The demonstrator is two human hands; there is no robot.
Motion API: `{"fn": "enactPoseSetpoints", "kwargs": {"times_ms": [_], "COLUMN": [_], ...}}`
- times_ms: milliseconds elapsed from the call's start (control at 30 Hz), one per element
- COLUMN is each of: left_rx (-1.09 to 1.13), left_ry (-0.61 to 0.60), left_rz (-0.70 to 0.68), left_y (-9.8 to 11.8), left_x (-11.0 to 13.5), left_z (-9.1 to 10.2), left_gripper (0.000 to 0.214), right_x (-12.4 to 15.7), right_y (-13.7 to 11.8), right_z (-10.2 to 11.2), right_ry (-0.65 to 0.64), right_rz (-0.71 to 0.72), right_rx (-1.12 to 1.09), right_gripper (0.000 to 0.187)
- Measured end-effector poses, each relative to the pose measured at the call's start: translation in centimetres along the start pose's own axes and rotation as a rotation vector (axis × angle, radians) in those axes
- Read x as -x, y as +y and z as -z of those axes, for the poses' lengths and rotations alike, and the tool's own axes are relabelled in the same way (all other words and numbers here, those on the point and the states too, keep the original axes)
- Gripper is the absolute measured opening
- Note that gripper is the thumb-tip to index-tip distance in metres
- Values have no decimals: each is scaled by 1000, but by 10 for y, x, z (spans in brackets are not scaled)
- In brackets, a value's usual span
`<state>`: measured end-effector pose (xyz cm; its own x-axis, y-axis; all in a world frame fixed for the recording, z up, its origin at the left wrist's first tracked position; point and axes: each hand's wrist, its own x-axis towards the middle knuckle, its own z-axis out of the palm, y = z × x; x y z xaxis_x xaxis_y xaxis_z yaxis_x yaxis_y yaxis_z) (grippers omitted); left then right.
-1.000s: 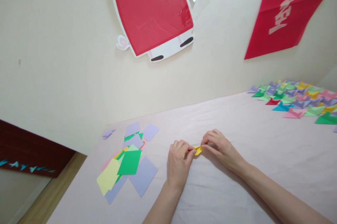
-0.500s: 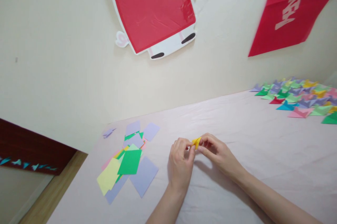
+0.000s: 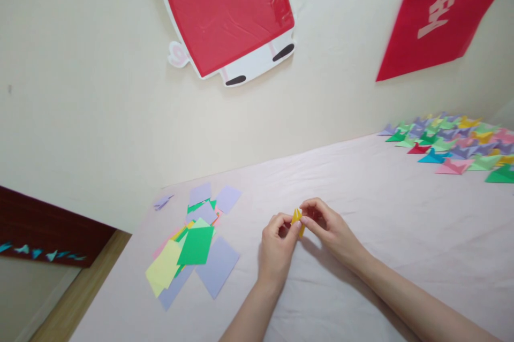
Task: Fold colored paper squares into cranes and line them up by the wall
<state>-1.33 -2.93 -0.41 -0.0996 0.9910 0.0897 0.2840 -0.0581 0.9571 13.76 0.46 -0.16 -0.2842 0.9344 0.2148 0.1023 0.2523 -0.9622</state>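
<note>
A small yellow folded paper point(image 3: 296, 216) is between my two hands, just above the pale cloth, with narrow points facing up. My left hand point(image 3: 277, 248) pinches its left side between thumb and fingers. From the other side, my right hand point(image 3: 335, 232) has its thumb and index finger closed at the paper's right edge; its other fingers are curled. Fingertips cover part of the folds.
Loose paper squares point(image 3: 196, 245) in green, yellow, purple and pink overlap on the left of the pale cloth point(image 3: 361, 197). Rows of folded paper figures point(image 3: 452, 141) stand at the far right. Behind is a wall with a red poster point(image 3: 425, 21) and a red-and-white cutout point(image 3: 228, 15).
The yellow folded paper has turned from lying sideways to pointing upward between my fingers. My right hand has shifted slightly around it. The whole view has moved a little.
</note>
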Motion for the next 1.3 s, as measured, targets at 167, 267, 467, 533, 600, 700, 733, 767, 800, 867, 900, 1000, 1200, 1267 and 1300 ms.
{"fn": "enactPoseSetpoints", "kwargs": {"times_ms": [167,267,467,533,600,700,733,767,800,867,900,1000,1200,1267,1300], "left_rx": [43,65,99,115,131,152,158,164,169,179,183,198,227,237,241], "left_ry": [-63,-89,-88,-84,-80,-83,-86,-88,-88,-85,-83,-82,-89,-88,-87], "left_rz": [-15,-14,0,4,7,7,5,4,3,3,3,7,19,22,23], "left_y": [3,7,5,3,1,1,1,1,2,2,3,3,5,6,6], "left_x": [-4,-5,-5,-6,-7,-9,-9,-10,-10,-9,-9,-9,-9,-10,-10], "left_z": [5,6,6,7,9,11,12,12,12,11,11,11,11,11,11], "left_gripper": [17,19,20,20,20,21,21,21,21,21,20,20,18,17,17], "right_x": [0,-1,-1,-2,-2,-2,-2,-2,-2,-2,-2,-2,-1,-1,-1], "right_y": [-2,-4,-5,-4,-3,-2,-2,-2,-2,-2,-2,-2,-2,-2,-2], "right_z": [3,2,2,3,3,3,3,3,3,3,3,3,3,3,3], "right_ry": [-84,-86,-77,-79,-82,-83,-83,-83,-84,-89,-91,-99,-100,-111,-116], "right_rz": [-63,-51,-43,-44,-37,-19,-16,-16,-17,-22,-23,-22,-8,-22,-29], "right_rx": [-68,-72,-70,-82,-80,-69,-69,-67,-63,-50,-44,-48,-85,-102,-108], "right_gripper": [22,22,22,22,21,21,21,21,22,22,22,22,22,22,23]}}
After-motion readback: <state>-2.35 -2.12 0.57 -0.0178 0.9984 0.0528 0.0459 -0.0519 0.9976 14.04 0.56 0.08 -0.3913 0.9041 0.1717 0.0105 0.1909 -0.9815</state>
